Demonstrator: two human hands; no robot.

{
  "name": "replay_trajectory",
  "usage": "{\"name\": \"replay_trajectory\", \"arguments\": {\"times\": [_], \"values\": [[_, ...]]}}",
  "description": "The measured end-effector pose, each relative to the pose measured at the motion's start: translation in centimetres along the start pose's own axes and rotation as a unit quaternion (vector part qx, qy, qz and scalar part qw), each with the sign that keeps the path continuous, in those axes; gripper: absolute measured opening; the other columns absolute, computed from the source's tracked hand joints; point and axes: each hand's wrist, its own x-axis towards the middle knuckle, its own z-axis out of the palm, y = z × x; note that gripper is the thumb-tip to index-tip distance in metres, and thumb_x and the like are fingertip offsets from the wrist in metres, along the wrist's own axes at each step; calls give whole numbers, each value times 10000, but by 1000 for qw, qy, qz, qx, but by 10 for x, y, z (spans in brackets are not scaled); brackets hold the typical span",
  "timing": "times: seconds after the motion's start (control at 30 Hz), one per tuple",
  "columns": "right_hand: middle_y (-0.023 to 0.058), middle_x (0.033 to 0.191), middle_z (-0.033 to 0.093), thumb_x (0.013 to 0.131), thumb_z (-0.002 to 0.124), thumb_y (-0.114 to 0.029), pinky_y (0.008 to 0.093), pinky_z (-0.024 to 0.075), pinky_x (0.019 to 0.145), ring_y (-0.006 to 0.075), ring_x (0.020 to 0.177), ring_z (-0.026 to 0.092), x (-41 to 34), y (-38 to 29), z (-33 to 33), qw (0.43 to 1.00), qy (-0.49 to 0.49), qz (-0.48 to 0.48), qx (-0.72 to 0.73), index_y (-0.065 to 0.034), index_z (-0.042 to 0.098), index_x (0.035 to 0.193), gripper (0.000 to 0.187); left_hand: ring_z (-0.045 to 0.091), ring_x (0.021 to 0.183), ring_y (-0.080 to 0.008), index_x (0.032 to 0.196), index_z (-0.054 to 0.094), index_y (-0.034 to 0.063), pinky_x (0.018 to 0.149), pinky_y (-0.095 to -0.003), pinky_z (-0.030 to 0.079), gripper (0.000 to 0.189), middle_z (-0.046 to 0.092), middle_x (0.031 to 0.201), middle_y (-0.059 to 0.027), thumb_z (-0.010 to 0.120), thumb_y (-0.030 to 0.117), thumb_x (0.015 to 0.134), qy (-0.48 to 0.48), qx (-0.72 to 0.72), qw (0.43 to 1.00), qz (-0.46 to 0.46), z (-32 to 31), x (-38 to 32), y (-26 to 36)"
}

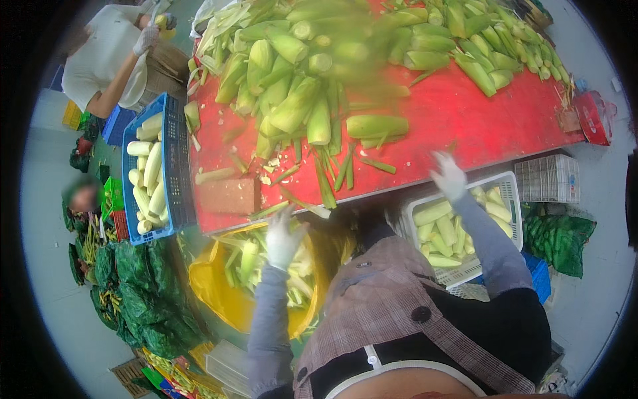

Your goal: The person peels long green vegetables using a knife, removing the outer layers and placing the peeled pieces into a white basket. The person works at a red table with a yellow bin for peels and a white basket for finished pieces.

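My left hand [285, 242], in a white glove, is raised over a yellow bag [207, 264] that holds stripped husks and leaves. Its fingers are spread and look empty, close to a loose husk leaf [311, 207] at the table's edge. In a matching glove, my right hand [448, 177] is slightly blurred, fingers apart, at the front edge of the red table [448, 114]. Just below it, a white plastic crate [516, 209] holds pale husked ears [443, 232]. Ears of corn in green husks [294, 107] are heaped at the back; one green ear [377, 126] lies nearer me.
A reddish-brown block [229, 196] lies at the table's front left corner. Beside the table, a blue crate [177, 164] holds pale ears. Another person [107, 55] works at upper left. Green mesh sacks [149, 294] stand left; another sack [558, 239] is right.
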Motion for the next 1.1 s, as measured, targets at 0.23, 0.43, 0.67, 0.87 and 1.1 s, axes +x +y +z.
{"name": "replay_trajectory", "arguments": {"times": [0.23,0.43,0.67,0.87,1.1], "values": [[163,1325,582,777,778,-400,419,571,867,308,1037,694,166,-89,72,944,-165,-75,-276,-104,483,1429,775,560,1259,-363,1363,583,52,1079,-422,435,588,610,1318,-185,780,205,831,-54,-135,989,-38,22,-23,61],[183,1276,616,735,765,-513,453,538,934,357,1119,647,175,-104,75,947,-222,-85,-216,-98,520,1407,828,593,1239,-256,1358,575,-16,1051,-342,460,492,624,1338,-151,712,219,948,59,-452,848,-270,19,-92,53],[110,1386,568,735,813,-436,422,574,861,349,1088,661,37,-286,68,829,-373,-414,38,-188,497,1437,809,601,1201,-358,1468,453,98,980,-475,503,701,570,1399,-207,518,608,992,82,-830,430,-346,27,-136,39],[94,1155,628,938,630,-352,415,564,747,289,920,682,-29,-355,95,742,-372,-546,116,-164,595,1332,438,604,1144,-372,1414,505,62,1025,-507,499,667,597,1294,-212,477,582,997,238,-919,220,-223,-6,-168,39],[97,855,605,1002,539,-369,405,540,630,300,722,647,-95,-371,95,707,-407,-576,53,-190,514,1462,494,596,1184,-327,1387,529,142,1029,-515,492,619,611,1310,-136,515,589,958,308,-874,252,-278,-6,-220,28]]}}
